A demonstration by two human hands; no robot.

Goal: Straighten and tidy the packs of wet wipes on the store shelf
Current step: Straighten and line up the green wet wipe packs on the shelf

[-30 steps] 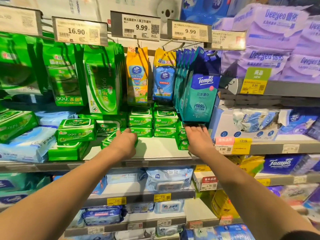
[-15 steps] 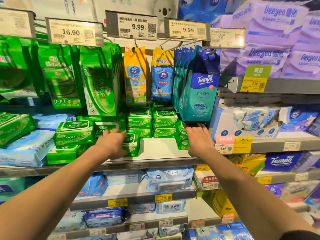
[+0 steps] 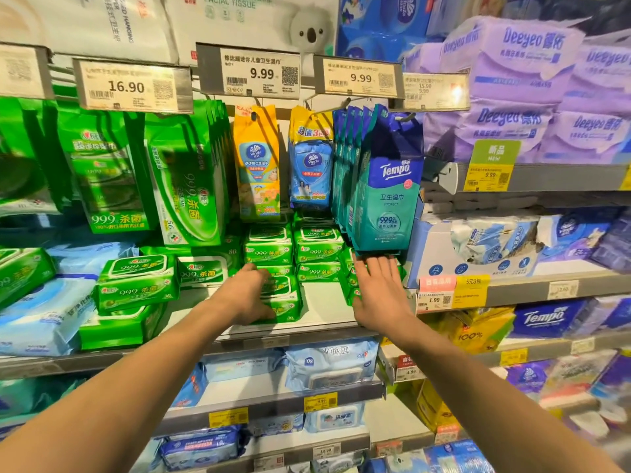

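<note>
Small green wet-wipe packs fill the middle shelf. My left hand is closed around the left side of a short stack of green packs near the shelf's front. Behind it, two neat green stacks stand against the back. My right hand lies flat with fingers spread against the right-hand green packs, just under the hanging teal Tempo packs. Most of those right-hand packs are hidden by that hand. Further left, another green stack sits slightly askew.
Large green pouches and yellow and blue Vinda packs hang above on hooks under price tags. Pale blue wipe packs lie at the far left. A tissue display box borders the right. Lower shelves hold more blue packs.
My left hand has slid to the right along the shelf, bringing the green packs with it toward the middle. My right hand has stayed against the right-hand packs.
</note>
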